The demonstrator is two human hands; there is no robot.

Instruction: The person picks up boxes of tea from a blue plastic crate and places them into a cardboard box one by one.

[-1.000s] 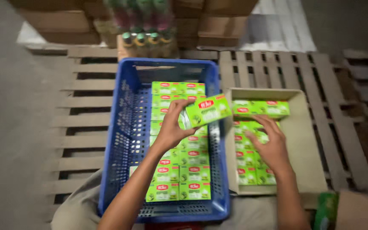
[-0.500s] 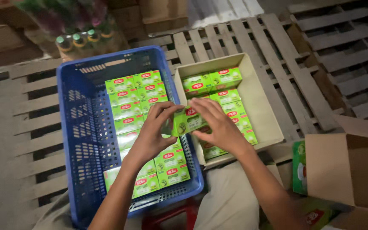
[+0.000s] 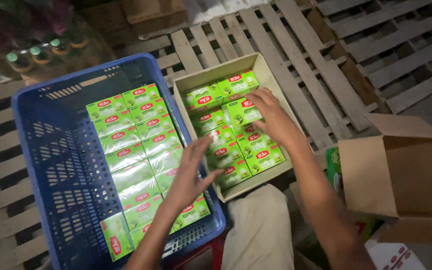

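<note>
The small green boxes [image 3: 248, 112] are the goods in hand, and they sit in two containers. The right hand [image 3: 271, 114] lies flat over the upper rows of the cardboard tray [image 3: 271, 67], fingers spread and pressing on a box top — not closed round anything. The left hand [image 3: 193, 172] hovers at the tray's near-left edge, above the crate's [image 3: 41, 165] right wall, fingers loosely extended and open; I cannot tell whether it touches a box, and it grips none.

Progress, judged from the layout: the tray holds roughly two columns of boxes, filled from the far wall down to the near wall, with little free floor showing. It looks close to full. The blue plastic crate beside it, touching or nearly touching the tray, carries more of the same boxes in two columns, several wrapped in clear film, with bare lattice floor along its left side. So a good stock remains there.

Surroundings: both containers rest on wooden pallets [image 3: 306, 45]. To the right stands an open brown carton [image 3: 401, 175], flaps up, its inside hidden from this angle; a green packet [image 3: 333, 165] shows just at its left. Capped bottles [image 3: 41, 52] stand at the far left, dim and blurred. The person's pale trouser leg [image 3: 261, 230] is below the tray.
</note>
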